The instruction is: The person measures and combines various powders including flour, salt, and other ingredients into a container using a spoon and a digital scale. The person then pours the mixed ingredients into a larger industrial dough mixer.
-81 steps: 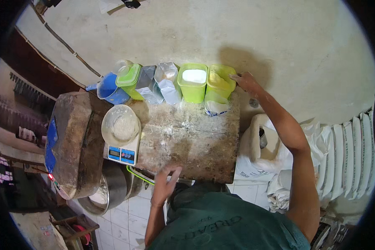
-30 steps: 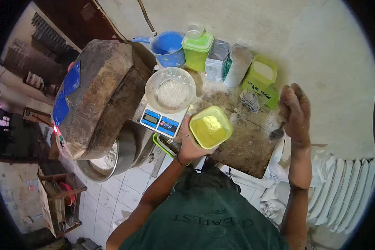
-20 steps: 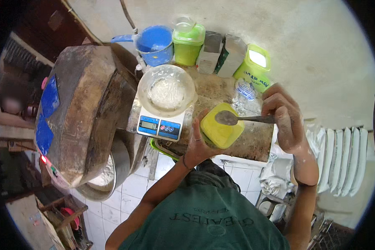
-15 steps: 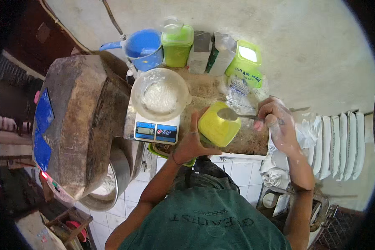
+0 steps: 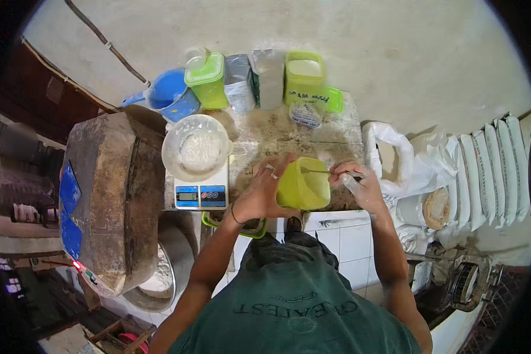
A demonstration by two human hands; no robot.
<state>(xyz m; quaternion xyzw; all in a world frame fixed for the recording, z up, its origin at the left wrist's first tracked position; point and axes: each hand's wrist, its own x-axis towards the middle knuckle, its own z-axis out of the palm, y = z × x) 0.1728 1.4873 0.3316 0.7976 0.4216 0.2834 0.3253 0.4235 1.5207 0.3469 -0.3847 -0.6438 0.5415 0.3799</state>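
Note:
My left hand (image 5: 261, 192) is wrapped round the side of a yellow-green plastic tub (image 5: 289, 190), which leans toward the right. In my right hand (image 5: 363, 187), powdery white on the fingers, is a metal spoon (image 5: 315, 171). It reaches over the tub's rim, its tip low inside the opening. Pale powder shows in the tub. Left of the tub, a translucent plastic bowl (image 5: 170, 154) with white powder stands on a digital kitchen scale (image 5: 200, 203).
Along the back of the table stand a blue dipper (image 5: 177, 97), lidded green canister (image 5: 209, 85), foil packs (image 5: 268, 76) and a yellow-green container (image 5: 305, 71). A large machine housing (image 5: 106, 194) and metal bowl (image 5: 180, 253) are at left, an open white sack (image 5: 404, 159) at right.
The spoon has gone from above the tub's opening down into it. The tub has turned so its opening leans toward my right hand. The whole view has shifted.

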